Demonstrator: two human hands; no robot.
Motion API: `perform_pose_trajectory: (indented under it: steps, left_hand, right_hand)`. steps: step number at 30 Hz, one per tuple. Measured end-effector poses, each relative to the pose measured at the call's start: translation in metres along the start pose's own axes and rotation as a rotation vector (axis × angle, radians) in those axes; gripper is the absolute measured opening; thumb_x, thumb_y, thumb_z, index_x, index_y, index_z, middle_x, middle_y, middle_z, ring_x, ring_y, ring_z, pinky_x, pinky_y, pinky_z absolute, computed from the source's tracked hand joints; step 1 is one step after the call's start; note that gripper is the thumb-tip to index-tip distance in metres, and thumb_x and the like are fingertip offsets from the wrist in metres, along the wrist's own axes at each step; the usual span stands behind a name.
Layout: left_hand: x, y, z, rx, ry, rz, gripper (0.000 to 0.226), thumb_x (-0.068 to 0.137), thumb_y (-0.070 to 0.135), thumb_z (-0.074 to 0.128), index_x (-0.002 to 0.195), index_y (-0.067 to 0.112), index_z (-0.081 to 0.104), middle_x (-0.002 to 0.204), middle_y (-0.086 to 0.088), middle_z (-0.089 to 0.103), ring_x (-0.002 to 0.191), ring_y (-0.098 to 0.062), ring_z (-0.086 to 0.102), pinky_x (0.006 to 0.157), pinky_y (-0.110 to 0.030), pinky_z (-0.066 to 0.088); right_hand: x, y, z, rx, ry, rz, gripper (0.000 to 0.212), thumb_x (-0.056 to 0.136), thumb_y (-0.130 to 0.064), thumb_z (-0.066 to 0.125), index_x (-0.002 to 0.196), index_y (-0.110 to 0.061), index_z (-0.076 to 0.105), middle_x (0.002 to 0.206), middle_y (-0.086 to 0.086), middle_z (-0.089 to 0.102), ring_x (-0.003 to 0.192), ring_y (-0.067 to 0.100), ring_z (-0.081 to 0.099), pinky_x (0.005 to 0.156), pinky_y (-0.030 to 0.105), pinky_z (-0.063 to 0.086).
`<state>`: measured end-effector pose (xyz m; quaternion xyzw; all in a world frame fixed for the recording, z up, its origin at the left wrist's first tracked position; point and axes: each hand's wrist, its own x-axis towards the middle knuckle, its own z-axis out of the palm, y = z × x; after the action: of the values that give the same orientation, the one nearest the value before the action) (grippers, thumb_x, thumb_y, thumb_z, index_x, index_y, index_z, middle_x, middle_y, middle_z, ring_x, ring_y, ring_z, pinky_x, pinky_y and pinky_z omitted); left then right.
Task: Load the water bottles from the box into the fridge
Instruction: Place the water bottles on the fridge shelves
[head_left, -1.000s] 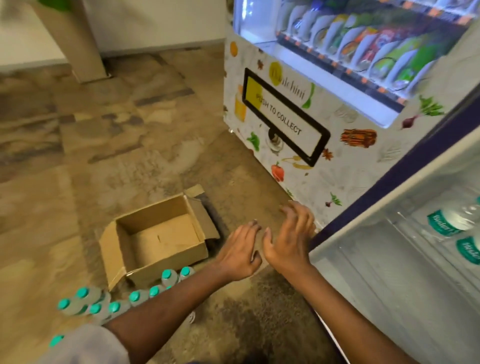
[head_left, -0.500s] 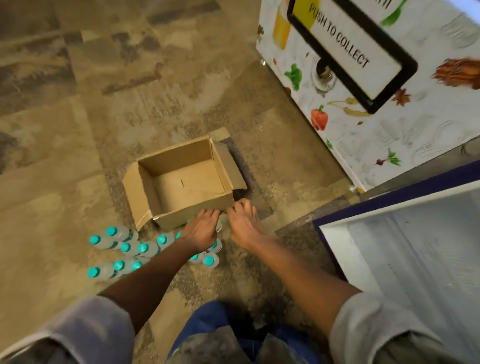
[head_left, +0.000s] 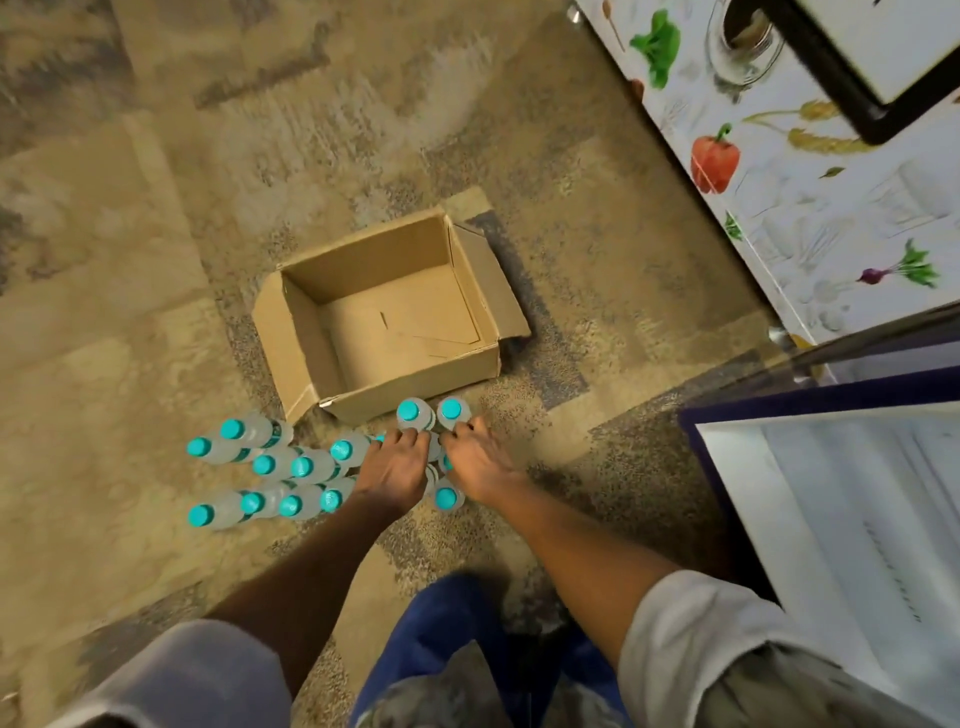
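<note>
Left hand and right hand reach down side by side among the bottles, fingers bent over the caps; whether either grips one I cannot tell. The bottles stand on the floor just before the empty box, most left of the hands, the fridge open at right.

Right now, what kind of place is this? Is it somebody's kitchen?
Probably not a home kitchen; more likely a shop or office snack corner. What looks like a vending machine printed with vegetables stands beside an open fridge, and many water bottles stand on carpet by a cardboard box.
</note>
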<state>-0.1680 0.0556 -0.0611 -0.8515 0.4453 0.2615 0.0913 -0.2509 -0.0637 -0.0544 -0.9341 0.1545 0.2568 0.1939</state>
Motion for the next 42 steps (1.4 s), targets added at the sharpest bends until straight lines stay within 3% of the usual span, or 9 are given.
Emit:
perform_pose_trajectory:
  steps: [5,9,14,19,24,28,34,42]
  left_hand:
    - [0.006,-0.003,0.013,0.017,-0.009,-0.008,0.049,0.093,0.018,0.052,0.139,0.013,0.036,0.131,-0.011,0.051,0.111,-0.025,0.048,0.093,-0.037,0.045]
    - [0.017,-0.004,0.015,0.104,-0.058,-0.006,0.055,0.089,0.011,0.059,0.139,0.012,0.036,0.126,-0.010,0.052,0.109,-0.024,0.050,0.093,-0.036,0.046]
    - [0.025,-0.004,0.015,0.149,-0.103,0.023,0.058,0.085,0.007,0.063,0.136,0.011,0.037,0.125,-0.011,0.052,0.106,-0.024,0.053,0.087,-0.036,0.051]
    - [0.027,0.001,0.002,0.149,-0.099,0.073,0.041,0.097,0.020,0.045,0.137,0.013,0.036,0.125,-0.012,0.053,0.104,-0.025,0.054,0.088,-0.035,0.046]
    - [0.013,0.017,-0.035,0.102,0.007,0.173,0.034,0.095,0.036,0.046,0.122,0.015,0.044,0.113,-0.010,0.058,0.092,-0.023,0.055,0.082,-0.035,0.043]
    - [-0.003,0.036,-0.074,-0.066,0.055,0.272,0.030,0.093,0.037,0.050,0.114,0.017,0.047,0.103,-0.007,0.060,0.082,-0.019,0.053,0.071,-0.031,0.043]
    - [-0.021,0.088,-0.139,-0.251,0.036,0.358,0.045,0.086,0.039,0.054,0.122,0.011,0.050,0.110,-0.013,0.063,0.095,-0.031,0.060,0.076,-0.034,0.045]
    - [-0.043,0.173,-0.236,-0.409,0.173,0.511,0.038,0.076,0.042,0.057,0.104,0.015,0.056,0.089,-0.004,0.065,0.078,-0.017,0.060,0.064,-0.028,0.043]
  right_hand:
    - [0.006,0.000,0.005,-0.077,-0.094,0.013,0.033,0.089,-0.012,0.057,0.122,-0.012,0.052,0.113,0.012,0.057,0.102,0.028,0.054,0.085,0.040,0.050]
    - [0.009,0.001,0.006,-0.161,-0.129,-0.032,0.041,0.087,-0.007,0.060,0.125,-0.008,0.045,0.109,0.016,0.056,0.093,0.030,0.060,0.073,0.038,0.048]
    - [0.011,0.003,0.008,-0.207,-0.107,-0.071,0.043,0.087,-0.004,0.059,0.126,-0.005,0.042,0.107,0.017,0.057,0.090,0.030,0.061,0.072,0.038,0.051]
    - [0.002,0.017,0.002,-0.076,-0.078,-0.009,0.033,0.091,-0.005,0.052,0.123,-0.002,0.046,0.107,0.016,0.061,0.092,0.028,0.061,0.079,0.037,0.053]
    - [-0.040,0.046,-0.023,0.212,0.022,0.146,0.038,0.092,-0.025,0.059,0.123,-0.007,0.047,0.107,0.012,0.061,0.092,0.025,0.059,0.082,0.037,0.052]
    - [-0.088,0.070,-0.052,0.320,0.116,0.228,0.040,0.091,-0.029,0.060,0.125,-0.011,0.047,0.108,0.009,0.062,0.093,0.023,0.060,0.082,0.035,0.054]
    - [-0.156,0.099,-0.114,0.328,0.232,0.358,0.037,0.091,-0.039,0.056,0.113,-0.009,0.053,0.107,0.013,0.063,0.095,0.030,0.060,0.067,0.028,0.038]
    - [-0.258,0.122,-0.205,0.341,0.533,0.499,0.036,0.087,-0.043,0.057,0.097,-0.009,0.054,0.093,0.014,0.065,0.088,0.031,0.061,0.061,0.029,0.035]
